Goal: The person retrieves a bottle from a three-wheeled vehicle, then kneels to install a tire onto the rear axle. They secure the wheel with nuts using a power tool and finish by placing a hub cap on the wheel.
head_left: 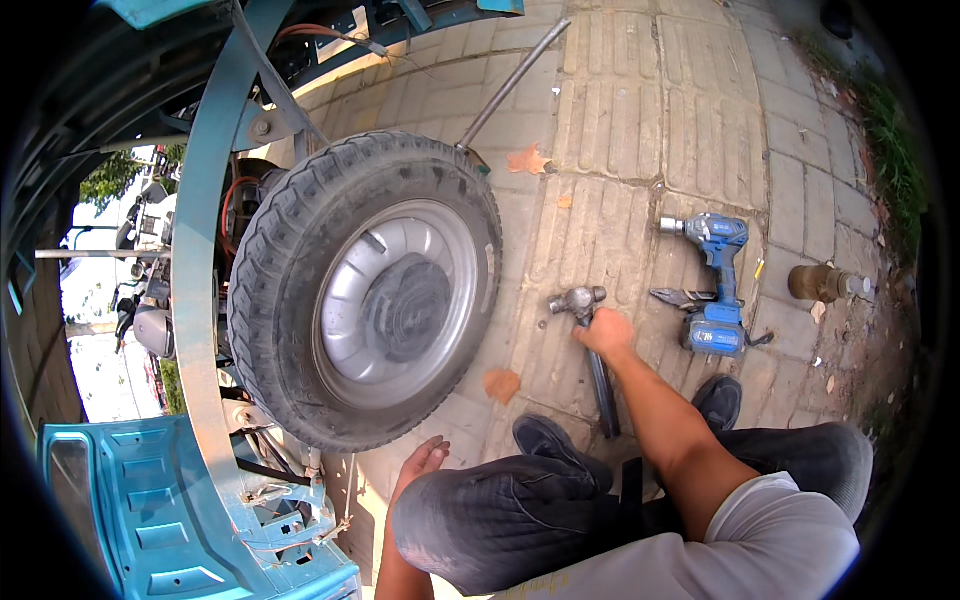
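My right hand (pixel 608 335) is closed round a ball-peen hammer (pixel 577 300), gripping it just below its metal head; the dark handle slants down toward my shoes, low over the paving or resting on it. Beside my knee, near the wheel's lower edge, my left hand (pixel 428 458) has its fingers stretched out and holds nothing. A wheel (pixel 365 290) with a black treaded tyre and silver rim stands upright against the blue vehicle frame (pixel 205 290). To the right of the hammer lie a blue cordless impact wrench (pixel 722 275) with a socket and a pair of pliers (pixel 682 298).
A metal bar (pixel 515 85) slants up from behind the tyre. A brownish jar (pixel 812 284) lies on the far right paving. The blue panel (pixel 150 510) is at lower left, with loose wires on the frame. Dry leaves (pixel 501 385) are scattered on the bricks.
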### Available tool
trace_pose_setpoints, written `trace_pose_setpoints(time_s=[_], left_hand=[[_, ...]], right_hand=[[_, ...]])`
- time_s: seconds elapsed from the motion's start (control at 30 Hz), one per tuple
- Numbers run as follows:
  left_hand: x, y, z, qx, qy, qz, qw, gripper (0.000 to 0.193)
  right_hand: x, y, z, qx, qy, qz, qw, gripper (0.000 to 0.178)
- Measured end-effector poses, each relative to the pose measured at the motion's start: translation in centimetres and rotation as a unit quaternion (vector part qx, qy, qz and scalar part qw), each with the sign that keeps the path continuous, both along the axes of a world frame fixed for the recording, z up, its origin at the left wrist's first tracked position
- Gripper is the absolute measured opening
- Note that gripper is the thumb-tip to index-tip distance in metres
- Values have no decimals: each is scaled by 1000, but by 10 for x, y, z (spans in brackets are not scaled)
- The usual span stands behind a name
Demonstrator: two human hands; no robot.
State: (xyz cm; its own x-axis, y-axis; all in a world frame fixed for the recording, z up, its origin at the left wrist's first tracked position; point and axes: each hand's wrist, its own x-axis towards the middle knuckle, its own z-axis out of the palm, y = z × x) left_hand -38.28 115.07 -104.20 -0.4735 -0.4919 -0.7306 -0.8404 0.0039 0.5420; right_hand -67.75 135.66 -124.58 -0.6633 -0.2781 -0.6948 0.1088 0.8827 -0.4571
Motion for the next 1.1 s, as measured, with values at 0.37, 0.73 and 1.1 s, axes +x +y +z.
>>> trace_pose_setpoints(time_s=[0.37,0.73,1.1], left_hand=[[-265,46,-19,333,98,71,935,64],[-304,91,50,176,328,-39,927,48],[-277,103,15,250,251,-78,932,42]], right_hand=[[-59,-32,179,-555,263,-255,747,41],[-165,-9,189,-372,394,-159,825,30],[-60,286,117,-138,-9,-54,989,46]])
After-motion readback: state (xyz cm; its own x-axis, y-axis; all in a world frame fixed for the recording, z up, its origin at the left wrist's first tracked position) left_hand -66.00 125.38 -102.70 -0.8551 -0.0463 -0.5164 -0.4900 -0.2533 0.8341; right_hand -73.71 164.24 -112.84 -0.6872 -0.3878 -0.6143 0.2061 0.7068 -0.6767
